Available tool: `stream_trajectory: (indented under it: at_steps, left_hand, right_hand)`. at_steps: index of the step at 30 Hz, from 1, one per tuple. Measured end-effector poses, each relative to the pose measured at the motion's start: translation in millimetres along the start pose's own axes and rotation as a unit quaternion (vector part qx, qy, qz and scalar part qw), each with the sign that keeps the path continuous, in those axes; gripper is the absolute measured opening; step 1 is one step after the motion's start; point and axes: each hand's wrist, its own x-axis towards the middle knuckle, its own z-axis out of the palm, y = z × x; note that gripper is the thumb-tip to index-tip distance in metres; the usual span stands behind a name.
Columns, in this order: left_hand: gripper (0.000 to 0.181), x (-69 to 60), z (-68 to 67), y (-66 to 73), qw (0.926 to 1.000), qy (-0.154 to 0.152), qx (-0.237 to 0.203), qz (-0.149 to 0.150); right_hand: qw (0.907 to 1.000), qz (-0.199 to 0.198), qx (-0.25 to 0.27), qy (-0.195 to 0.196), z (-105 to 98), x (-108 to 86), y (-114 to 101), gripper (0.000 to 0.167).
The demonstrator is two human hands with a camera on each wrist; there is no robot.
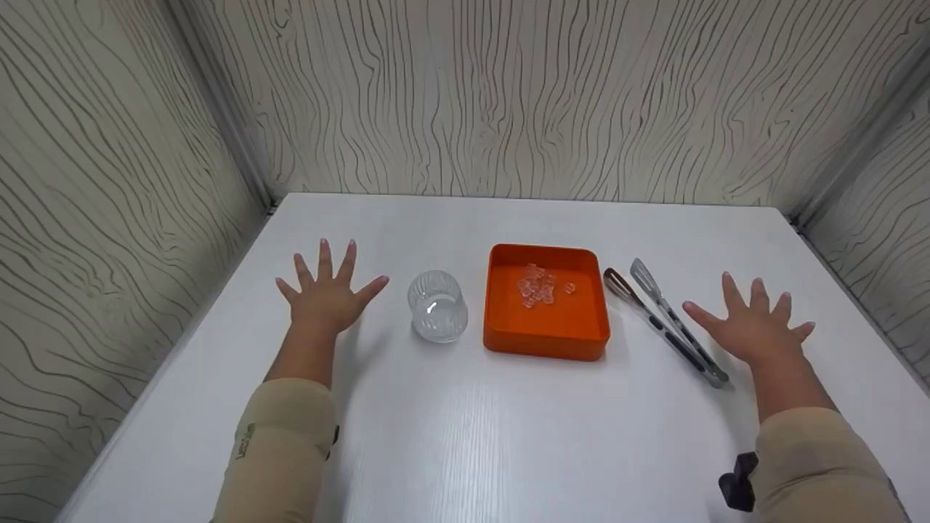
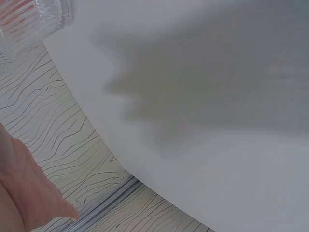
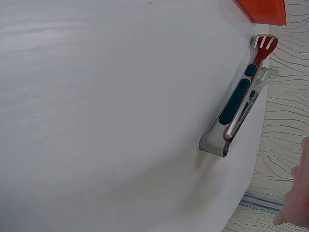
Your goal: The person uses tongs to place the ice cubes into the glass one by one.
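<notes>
Fingers spread wide, my left hand [image 1: 325, 301] is held over the table to the left of a clear ribbed glass [image 1: 439, 308]. My right hand [image 1: 761, 328], also spread, is just right of a pair of metal tongs [image 1: 672, 327] with dark grip pads. Neither hand holds anything. Between glass and tongs stands a square orange tray [image 1: 545, 344] with a small heap of clear, ice-like pieces [image 1: 536, 285] and one piece apart from it. The left wrist view catches the glass [image 2: 31, 24] at its corner; the right wrist view shows the tongs [image 3: 239, 99] lying with their arms apart.
The white table [image 1: 465, 428] is bounded at the back by a wood-grain patterned panel [image 1: 472, 102], with similar panels at left and right. A dark object [image 1: 739, 482] is at the right sleeve.
</notes>
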Motion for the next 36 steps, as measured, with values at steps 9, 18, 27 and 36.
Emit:
stream_trajectory:
  at_steps: [9, 18, 27, 36]
  left_hand:
    - [0.093, 0.2, 7.2, -4.2, 0.9999, -0.005, -0.015, -0.007]
    - [0.096, -0.8, 13.0, -1.5, 0.9998, -0.007, -0.015, -0.008]
    - [0.098, -1.0, 17.8, 3.4, 0.9992, -0.019, -0.033, -0.007]
    - [0.094, -2.0, 28.3, 14.8, 0.9953, -0.024, -0.094, 0.004]
  right_hand:
    - [0.9994, 0.008, 0.033, 0.003, 24, 6.2, -15, 0.100]
    - [0.9984, 0.021, 0.051, -0.014, 53, 10.4, -25, 0.102]
    - [0.9986, 0.009, 0.053, 0.003, 74, 9.0, -34, 0.098]
    - [0.9997, 0.009, 0.013, 0.017, 80, 11.5, -40, 0.098]
